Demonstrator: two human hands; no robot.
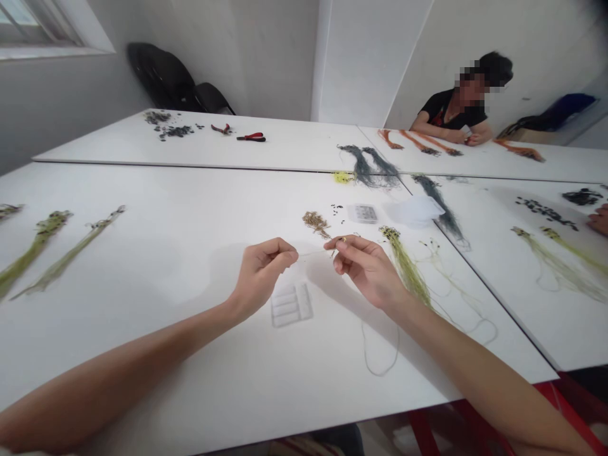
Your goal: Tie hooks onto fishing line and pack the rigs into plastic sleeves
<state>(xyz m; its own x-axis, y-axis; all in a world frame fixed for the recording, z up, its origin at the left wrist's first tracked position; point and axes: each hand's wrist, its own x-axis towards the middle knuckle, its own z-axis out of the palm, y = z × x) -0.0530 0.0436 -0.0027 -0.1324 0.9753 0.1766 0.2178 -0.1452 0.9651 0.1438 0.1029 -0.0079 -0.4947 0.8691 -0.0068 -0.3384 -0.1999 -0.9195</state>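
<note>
My left hand (268, 266) is closed in a pinch on one end of a thin pale cord (311, 253). From there the cord runs taut to my right hand (363, 263), whose thumb and forefinger pinch it along with a small yellowish and dark piece too tiny to name. A loop of cord (380, 373) hangs below my right wrist onto the table. Just beyond the hands lies a heap of small tan pieces (316, 221), with several black bits (338, 209) beside it. A clear compartment tray (292, 305) sits under my left hand.
A clear lidded box (365, 213) and yellow-green cord bundles (408, 266) lie right; more bundles (40, 244) lie left. Grey-blue bundles (363, 168), red-handled pliers (251, 137) and black pieces (175, 131) are farther off. A person (453, 114) sits opposite; another hand (599, 220) shows right.
</note>
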